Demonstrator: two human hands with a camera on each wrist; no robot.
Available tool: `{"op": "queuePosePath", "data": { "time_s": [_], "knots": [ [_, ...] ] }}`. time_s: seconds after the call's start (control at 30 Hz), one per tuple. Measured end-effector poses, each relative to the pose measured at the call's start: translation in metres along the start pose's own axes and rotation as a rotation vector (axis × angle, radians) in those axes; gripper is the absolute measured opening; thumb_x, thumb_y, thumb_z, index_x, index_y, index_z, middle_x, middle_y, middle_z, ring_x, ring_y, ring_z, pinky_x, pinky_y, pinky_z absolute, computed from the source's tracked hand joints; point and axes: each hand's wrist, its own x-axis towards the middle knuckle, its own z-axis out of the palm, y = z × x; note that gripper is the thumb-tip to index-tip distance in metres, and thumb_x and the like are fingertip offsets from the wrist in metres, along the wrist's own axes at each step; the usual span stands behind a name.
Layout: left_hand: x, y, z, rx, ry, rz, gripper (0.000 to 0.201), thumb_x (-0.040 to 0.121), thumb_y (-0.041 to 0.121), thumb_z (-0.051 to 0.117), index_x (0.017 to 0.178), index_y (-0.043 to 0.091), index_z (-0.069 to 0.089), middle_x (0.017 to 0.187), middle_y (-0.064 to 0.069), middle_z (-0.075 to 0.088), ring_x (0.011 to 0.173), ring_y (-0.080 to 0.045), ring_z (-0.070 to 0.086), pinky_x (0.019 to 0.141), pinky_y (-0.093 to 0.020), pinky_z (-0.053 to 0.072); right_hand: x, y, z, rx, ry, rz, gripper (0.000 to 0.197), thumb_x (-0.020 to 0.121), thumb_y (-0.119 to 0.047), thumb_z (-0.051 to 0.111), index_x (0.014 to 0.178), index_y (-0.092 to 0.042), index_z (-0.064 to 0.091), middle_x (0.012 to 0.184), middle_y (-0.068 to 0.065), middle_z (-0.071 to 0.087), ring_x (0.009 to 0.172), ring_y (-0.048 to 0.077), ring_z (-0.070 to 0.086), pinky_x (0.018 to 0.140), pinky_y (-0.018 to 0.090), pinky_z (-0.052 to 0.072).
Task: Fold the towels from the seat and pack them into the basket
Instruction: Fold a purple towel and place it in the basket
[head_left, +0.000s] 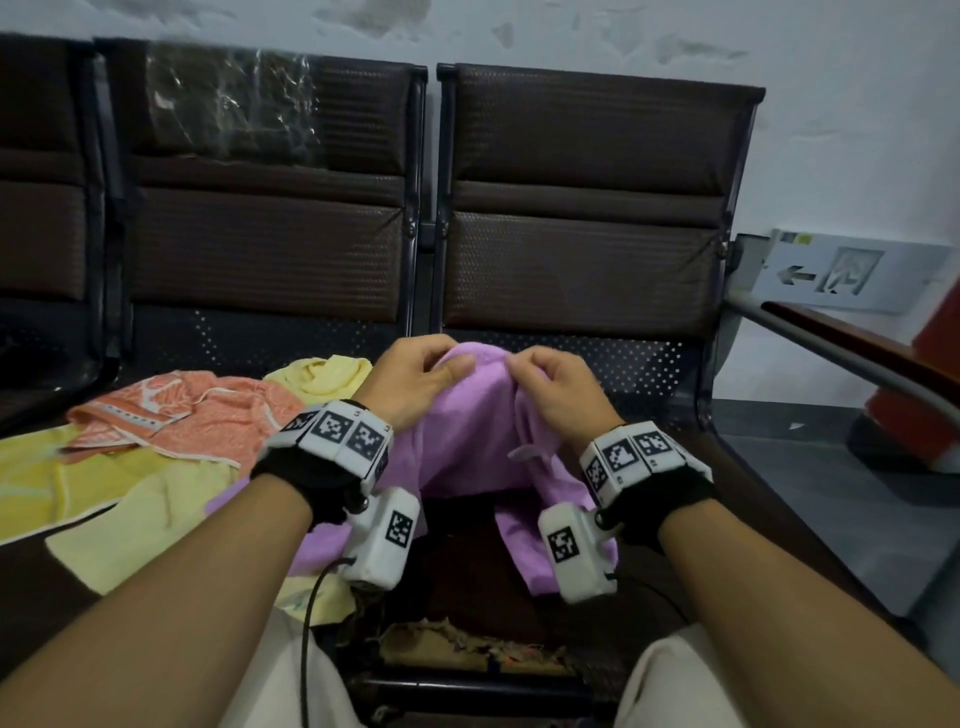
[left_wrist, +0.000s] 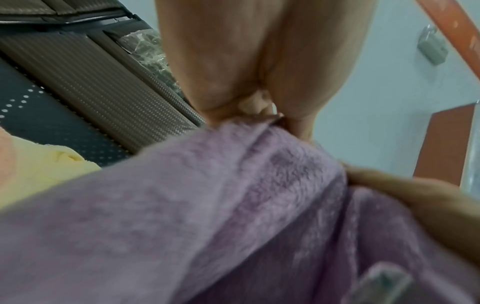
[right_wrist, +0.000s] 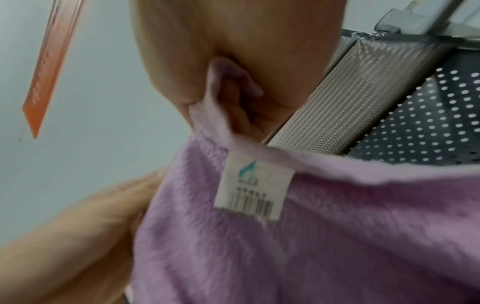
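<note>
Pinching the top edge of a fluffy lilac towel (head_left: 467, 431), left hand (head_left: 415, 376) and right hand (head_left: 558, 387) close together, thumbs pressed over curled fingers, each clamped on the plush fabric. Hanging from both grips in soft, draped folds above the dark padded seat (head_left: 467, 561), lower corners trailing down on either side. Sewn into the towel's hem near the right hand, a small white rectangular label (right_wrist: 253, 188) with a teal mark and a barcode. Showing in the left wrist view, a deep, fuzzy pile bunched under the fingers (left_wrist: 218, 67). Lying on the neighbouring seat to the left, a crumpled orange towel (head_left: 192, 410) with a white patterned border, partly over a flat, pale yellow towel (head_left: 130, 519), and a second, rumpled yellow towel (head_left: 322, 374) behind, touching the orange one. Behind all, brown backrests (head_left: 587, 208) of woven-looking textured vinyl above dark perforated metal panels (head_left: 639, 358) dotted with small round holes. Strapped at both wrists, black bands carrying white blocks printed with square black-and-white markers (head_left: 337, 431).
</note>
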Motion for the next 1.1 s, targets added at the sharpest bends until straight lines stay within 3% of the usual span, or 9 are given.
{"op": "queuePosePath", "data": {
  "time_s": [0.17,0.27,0.4,0.53,0.6,0.73,0.9,1.0,1.1],
  "knots": [
    [-0.005,-0.013,0.009,0.27,0.027,-0.06,0.011,0.092,0.016,0.055,0.088,0.015,0.065,0.079,-0.002,0.067,0.075,-0.017,0.058,0.074,-0.03,0.045,0.014,0.003,-0.003,0.007,0.321,0.07,0.037,0.093,-0.027,0.054,0.057,-0.022,0.05,0.059,-0.013,0.049,0.067,0.01,0.048,0.076,0.038,0.047],
    [-0.011,-0.019,0.012,0.364,0.044,-0.184,0.016,0.09,0.014,0.052,0.079,0.018,0.063,0.074,-0.004,0.066,0.071,-0.019,0.06,0.066,-0.027,0.046,0.016,0.002,-0.007,-0.039,0.433,0.08,0.036,0.094,-0.029,0.053,0.058,-0.025,0.048,0.062,-0.013,0.051,0.071,0.012,0.05,0.076,0.035,0.046],
    [-0.02,-0.022,0.015,0.292,-0.016,-0.42,0.024,0.09,0.02,0.048,0.068,0.015,0.056,0.075,-0.014,0.068,0.072,-0.031,0.068,0.073,-0.042,0.058,0.014,0.005,-0.013,-0.104,0.529,0.126,0.031,0.095,-0.029,0.051,0.066,-0.022,0.052,0.069,-0.008,0.055,0.074,0.013,0.052,0.07,0.023,0.037],
    [-0.017,-0.019,0.015,0.179,0.021,-0.442,0.034,0.092,0.019,0.042,0.059,0.013,0.047,0.064,-0.007,0.053,0.07,-0.028,0.058,0.068,-0.034,0.052,0.013,0.015,-0.022,-0.09,0.577,0.192,0.024,0.095,-0.027,0.052,0.075,-0.015,0.058,0.078,0.001,0.059,0.079,0.017,0.054,0.075,0.028,0.044],
    [-0.013,-0.015,0.014,0.103,0.039,-0.409,0.033,0.093,0.013,0.039,0.061,0.014,0.047,0.064,-0.004,0.048,0.068,-0.021,0.048,0.065,-0.031,0.04,0.01,0.021,-0.021,-0.073,0.536,0.258,0.016,0.092,-0.024,0.055,0.084,-0.013,0.063,0.09,0.005,0.065,0.087,0.019,0.059,0.08,0.029,0.047],
    [-0.01,-0.007,0.014,-0.139,0.048,-0.304,0.022,0.098,0.015,0.042,0.097,0.013,0.064,0.093,-0.003,0.062,0.089,-0.016,0.055,0.088,-0.031,0.044,0.001,0.022,-0.009,-0.133,0.356,0.195,0.008,0.091,-0.02,0.058,0.098,-0.02,0.058,0.099,-0.001,0.063,0.093,0.015,0.059,0.087,0.028,0.046],
    [-0.012,-0.008,0.008,-0.166,-0.082,-0.143,0.018,0.097,0.021,0.049,0.094,0.025,0.066,0.087,0.007,0.067,0.082,-0.005,0.061,0.072,-0.018,0.047,-0.011,-0.001,0.01,-0.087,-0.228,0.03,0.03,0.097,-0.009,0.048,0.125,-0.01,0.056,0.12,0.001,0.06,0.104,0.006,0.056,0.093,0.015,0.044],
    [-0.012,-0.012,0.004,-0.179,-0.047,-0.147,0.016,0.094,0.022,0.054,0.088,0.026,0.069,0.084,0.01,0.068,0.077,0.001,0.061,0.066,-0.011,0.046,-0.019,-0.007,0.014,-0.163,-0.448,0.06,0.023,0.098,-0.009,0.047,0.106,0.002,0.065,0.099,0.011,0.066,0.09,0.011,0.057,0.088,0.027,0.046],
    [-0.013,-0.016,0.0,-0.181,-0.004,-0.186,0.013,0.091,0.021,0.06,0.082,0.025,0.069,0.07,0.014,0.067,0.065,0.001,0.058,0.057,-0.011,0.045,-0.016,-0.005,0.011,-0.196,-0.361,0.092,0.028,0.096,-0.014,0.051,0.07,-0.011,0.062,0.069,0.001,0.056,0.07,0.011,0.048,0.072,0.031,0.04]
  ]
}}
